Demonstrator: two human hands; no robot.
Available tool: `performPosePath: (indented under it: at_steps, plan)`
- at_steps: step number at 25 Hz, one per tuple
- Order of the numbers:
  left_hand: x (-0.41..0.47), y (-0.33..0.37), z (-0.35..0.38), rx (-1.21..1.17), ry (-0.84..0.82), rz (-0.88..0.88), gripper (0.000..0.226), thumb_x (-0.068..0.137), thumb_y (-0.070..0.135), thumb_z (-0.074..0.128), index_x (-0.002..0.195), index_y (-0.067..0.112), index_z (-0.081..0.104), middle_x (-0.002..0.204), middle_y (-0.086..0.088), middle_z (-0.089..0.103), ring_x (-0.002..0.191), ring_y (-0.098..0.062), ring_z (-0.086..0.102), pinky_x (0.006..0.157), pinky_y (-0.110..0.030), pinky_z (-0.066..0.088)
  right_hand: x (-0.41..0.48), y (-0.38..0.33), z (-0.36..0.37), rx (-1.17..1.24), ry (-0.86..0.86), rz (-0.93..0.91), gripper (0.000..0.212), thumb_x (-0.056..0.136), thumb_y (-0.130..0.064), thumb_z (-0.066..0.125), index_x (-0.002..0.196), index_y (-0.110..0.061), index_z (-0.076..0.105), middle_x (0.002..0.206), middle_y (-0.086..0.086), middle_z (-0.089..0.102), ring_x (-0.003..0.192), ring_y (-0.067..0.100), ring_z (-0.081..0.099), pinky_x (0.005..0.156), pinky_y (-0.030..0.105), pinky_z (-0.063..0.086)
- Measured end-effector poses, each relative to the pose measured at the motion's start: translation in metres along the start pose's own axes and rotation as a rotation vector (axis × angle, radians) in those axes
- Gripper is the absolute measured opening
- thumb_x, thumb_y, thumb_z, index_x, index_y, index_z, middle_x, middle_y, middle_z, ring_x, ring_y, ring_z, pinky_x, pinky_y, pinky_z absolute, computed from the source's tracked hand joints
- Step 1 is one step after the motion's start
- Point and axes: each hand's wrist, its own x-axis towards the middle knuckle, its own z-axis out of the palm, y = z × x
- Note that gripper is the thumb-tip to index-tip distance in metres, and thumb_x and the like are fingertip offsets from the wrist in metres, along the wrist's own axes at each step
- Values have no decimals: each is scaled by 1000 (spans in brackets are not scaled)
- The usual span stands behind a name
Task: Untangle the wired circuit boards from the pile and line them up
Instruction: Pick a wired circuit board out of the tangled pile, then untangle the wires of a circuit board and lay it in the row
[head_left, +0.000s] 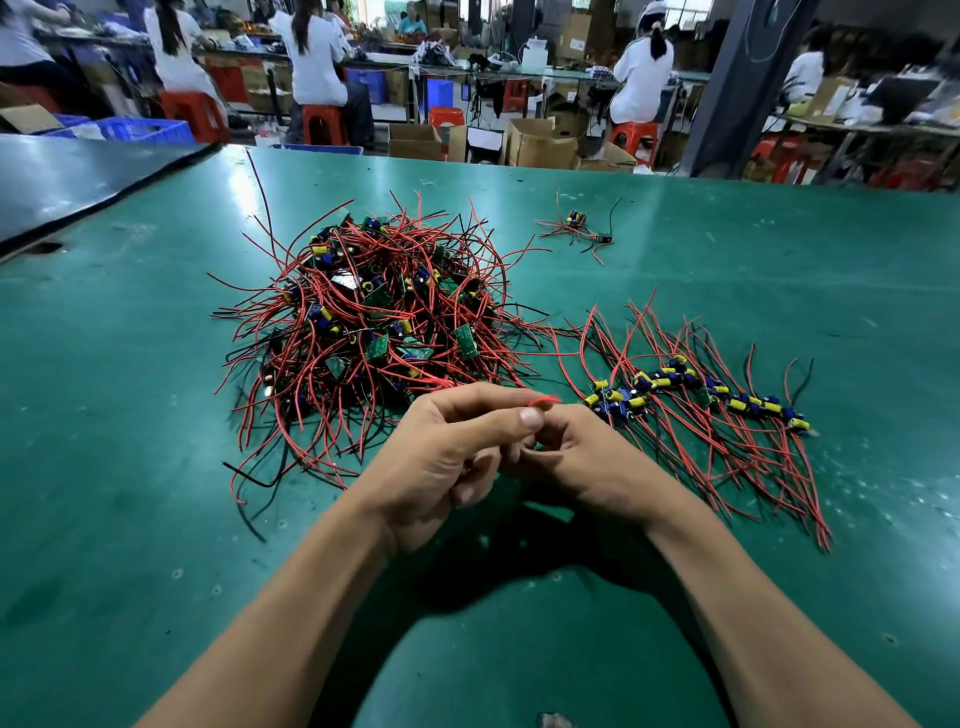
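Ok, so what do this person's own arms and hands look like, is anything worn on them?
Nothing worn shows in this view. The left hand and right hand are bare, with no gloves or rings visible. The left forearm and right forearm are bare too, with no sleeve, watch or wrist strap in view. The left thumbnail is short and plain.
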Motion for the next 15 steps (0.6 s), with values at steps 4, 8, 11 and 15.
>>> performPosePath:
  at_steps: [4, 8, 11, 15]
  plan:
    - [4, 0, -7, -143, 1, -22, 23, 74, 17, 76, 97, 15, 77, 60, -1, 56, 33, -4, 35, 34, -13, 26, 4, -3, -1, -53, 217, -56, 6, 86, -34, 74, 83, -29, 76, 81, -13, 64, 73, 3, 55, 70, 19, 42]
    - [10, 1, -15, -64, 264, -36, 26, 77, 29, 72, 99, 17, 75, 66, 4, 61, 45, -6, 45, 43, -16, 33, 6, -9, -14, 189, 559, -36, 13, 89, -29, 70, 84, -20, 79, 75, -11, 72, 62, -1, 59, 59, 15, 47]
    - [10, -7, -10, 150, 383, -46, 20, 89, 25, 67, 97, 7, 71, 64, 4, 61, 50, -6, 50, 45, -16, 39, 6, -15, -19, 565, 583, 19, 16, 77, -31, 71, 76, -18, 81, 69, -4, 67, 52, 6, 54, 50, 18, 47]
    - [10, -10, 1, 97, 254, -69, 27, 95, 26, 59, 101, 1, 69, 73, -4, 67, 58, -13, 59, 50, -21, 45, 4, -15, -19, 605, 435, 65, 18, 72, -37, 74, 80, -23, 81, 69, -4, 62, 57, 6, 57, 54, 18, 48]
